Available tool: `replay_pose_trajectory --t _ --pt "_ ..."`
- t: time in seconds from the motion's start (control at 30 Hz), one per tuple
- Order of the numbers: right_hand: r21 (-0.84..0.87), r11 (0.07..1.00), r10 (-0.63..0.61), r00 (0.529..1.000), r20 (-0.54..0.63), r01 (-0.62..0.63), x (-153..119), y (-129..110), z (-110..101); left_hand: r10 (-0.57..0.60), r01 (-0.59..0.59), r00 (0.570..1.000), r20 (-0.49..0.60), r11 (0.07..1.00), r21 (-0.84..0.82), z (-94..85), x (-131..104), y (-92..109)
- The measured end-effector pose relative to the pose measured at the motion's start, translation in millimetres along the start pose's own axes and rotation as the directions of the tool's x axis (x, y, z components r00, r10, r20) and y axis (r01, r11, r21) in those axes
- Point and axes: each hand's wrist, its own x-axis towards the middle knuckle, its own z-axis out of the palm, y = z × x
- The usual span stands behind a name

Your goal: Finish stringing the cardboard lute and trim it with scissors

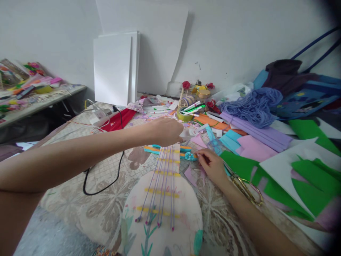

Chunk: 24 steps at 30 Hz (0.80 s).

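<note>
A flat paper guitar (162, 185) with purple strings, yellow bars and painted leaves lies before me, its neck pointing away. Across the neck's far end run blue and orange strips (151, 150), one bearing a small blue rosette (189, 155). My left hand (169, 131) is closed above that end, its fingers turned down and mostly hidden; what they hold does not show. Just right of the neck, my right hand (211, 165) pinches the strip's right end beside the rosette. Gold-handled scissors (247, 190) lie close to my right wrist.
Green sheets (314, 185), purple yarn (252, 105) and a tape roll holding markers (185, 115) crowd the right and back. A black cable (102, 192) loops at left. White boards (113, 71) lean on the wall; another table (53, 97) stands far left.
</note>
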Motion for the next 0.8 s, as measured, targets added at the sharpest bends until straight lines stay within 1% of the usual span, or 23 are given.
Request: replay_pose_trajectory --t 0.1,0.3,0.5,0.7,0.8 --pt "0.0 1.0 0.01 1.0 0.0 -0.01 -0.1 -0.1 0.2 -0.01 0.01 1.0 0.005 1.0 -0.014 1.7 0.5 -0.2" --pt "-0.002 1.0 0.02 1.0 0.01 -0.02 0.0 -0.6 -0.2 -0.005 0.005 1.0 -0.02 1.0 -0.02 2.5 0.6 0.0" --pt "-0.001 1.0 0.019 1.0 0.013 -0.019 0.0 -0.3 -0.3 0.0 -0.001 0.999 -0.032 1.0 -0.027 1.3 -0.1 1.4" --pt "0.003 1.0 0.016 1.0 0.014 -0.016 0.5 -1.3 -0.6 -0.016 0.016 1.0 -0.018 1.0 0.005 -1.5 -3.1 0.2" --pt "0.003 1.0 0.021 1.0 0.014 -0.021 0.4 -1.3 -0.7 -0.024 0.024 0.999 -0.03 1.0 -0.005 -1.8 -6.6 -1.4"
